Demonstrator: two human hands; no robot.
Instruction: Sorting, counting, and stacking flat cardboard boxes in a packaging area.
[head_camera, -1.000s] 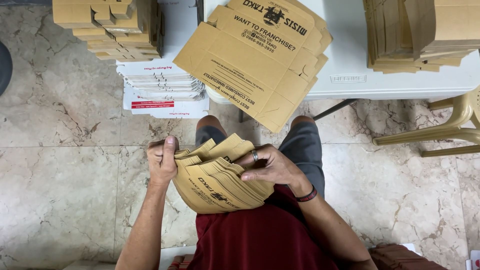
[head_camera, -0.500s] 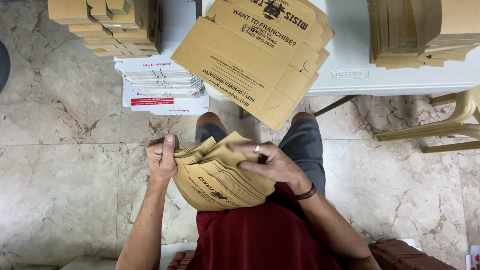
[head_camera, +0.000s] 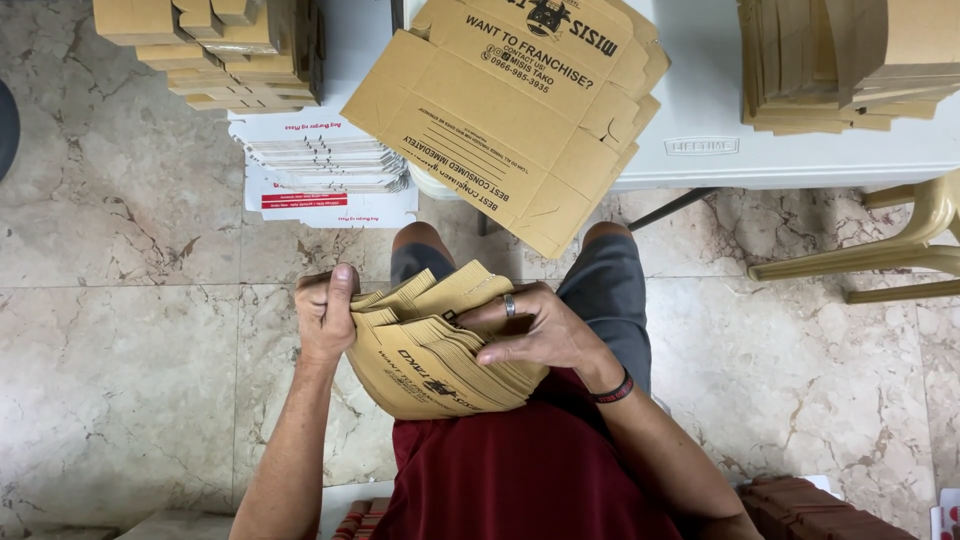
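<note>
— Spreading underneath everything: pale marble floor (head_camera: 130, 300), with a white table (head_camera: 800, 150) standing across the top and a beige plastic chair (head_camera: 900, 250) tucking in at the right.

— Carrying what, up there?

— Bearing a fan of big flat carton sheets (head_camera: 500, 110) overhanging the near edge, plus brown stacks (head_camera: 840, 60) at the right corner. Piling up at the left, folded brown boxes (head_camera: 210, 50) over a stack of white flat cartons (head_camera: 320, 170). Showing no contents anywhere; not telling whether any box is holding something.

— And lower down, in the lap?

— Resting there, against the red shirt and just above the knees: a thick bundle of flat brown blanks (head_camera: 440, 360). Left hand (head_camera: 325, 315) clamping its left edge, fingers curling round, thumb pressing on top. Right hand (head_camera: 535, 330) lying half open across the upper right part, fingers spreading, fingertips fanning the top sheets apart.

— Sorting, then?

— Seemingly thumbing through, loosening or counting, judging by the splaying edges. Likely needing, for freeing a single blank, a firm left grip and one fingertip sliding under only the top layer.

— Smallest bits?

— Glinting on a right finger, a ring (head_camera: 509, 305); circling that wrist, a dark band (head_camera: 612, 390).
</note>
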